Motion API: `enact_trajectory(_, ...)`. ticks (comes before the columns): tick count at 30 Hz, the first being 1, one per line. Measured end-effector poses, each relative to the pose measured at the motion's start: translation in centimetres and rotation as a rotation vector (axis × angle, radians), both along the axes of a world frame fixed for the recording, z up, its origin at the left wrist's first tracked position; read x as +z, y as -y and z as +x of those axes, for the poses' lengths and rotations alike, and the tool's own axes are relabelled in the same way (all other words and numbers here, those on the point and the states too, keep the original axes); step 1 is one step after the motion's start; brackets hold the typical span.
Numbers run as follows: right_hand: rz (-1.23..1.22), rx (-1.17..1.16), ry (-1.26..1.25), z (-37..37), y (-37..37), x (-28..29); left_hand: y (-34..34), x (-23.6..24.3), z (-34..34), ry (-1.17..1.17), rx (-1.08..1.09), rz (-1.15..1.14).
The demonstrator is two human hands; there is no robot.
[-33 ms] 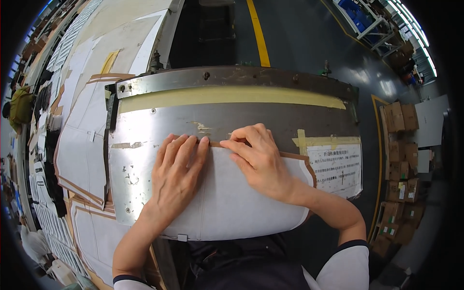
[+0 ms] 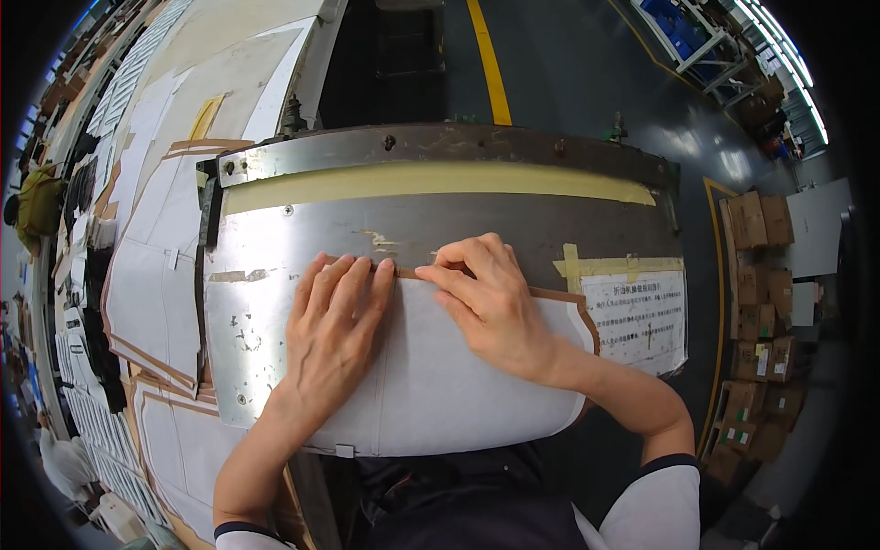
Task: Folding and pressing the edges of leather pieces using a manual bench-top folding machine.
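Several white sheet panels with thin brown borders [image 2: 151, 293] lie on the table to your far left, some overlapping, reaching up to the side of your work surface. Next comes the smooth silver metal plate [image 2: 240, 330], whose scuffed left part shows beside your wrist. Your left hand [image 2: 332, 316] lies palm down, fingers extended and slightly apart, tips along the far edge of the large white panel with a brown border [image 2: 477, 394]; it presses flat rather than clasping. That panel lies on the plate before you, its near edge curving close to your body. Beyond its far edge, metal shows up to a long pale-yellow tape strip [image 2: 440, 177]. Your right hand [image 2: 495, 302] is curled, index fingertip at the brown border just beside your left fingers, thumb lower and apart from it; whether it pinches the border, you cannot tell. Right of the panel is a white printed paper notice [image 2: 637, 316], taped down. Past the plate's right end, dark grey floor [image 2: 692, 220] separates you from stacked brown cardboard boxes [image 2: 756, 316].
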State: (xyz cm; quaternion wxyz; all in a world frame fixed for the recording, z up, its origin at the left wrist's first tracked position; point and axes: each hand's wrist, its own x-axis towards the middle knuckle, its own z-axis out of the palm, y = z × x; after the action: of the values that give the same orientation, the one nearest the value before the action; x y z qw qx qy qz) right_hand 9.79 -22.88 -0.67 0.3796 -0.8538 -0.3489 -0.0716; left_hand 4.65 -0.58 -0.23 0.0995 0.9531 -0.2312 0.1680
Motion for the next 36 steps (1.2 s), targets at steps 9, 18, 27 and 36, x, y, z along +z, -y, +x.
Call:
enact_trajectory(9, -0.045, 0.032, 0.221, -0.2, 0.2, -0.7, 1.7, 1.2, -0.6, -0.026, 0.047, 0.148)
enact_trajectory(18, -0.050, -0.012, 0.054, -0.7, 1.3, 0.1, 2.0, 0.6, -1.5, -0.072, 0.104, 0.085)
enact_trajectory(27, -0.070, 0.056, 0.119, -0.5, 1.2, -0.1, 3.1, 1.5, -0.9, -0.084, 0.126, 0.195)
enact_trajectory(36, -0.124, 0.029, 0.292, -0.8, 2.0, -0.7, 3.3, 1.6, -1.4, -0.059, 0.122, 0.263)
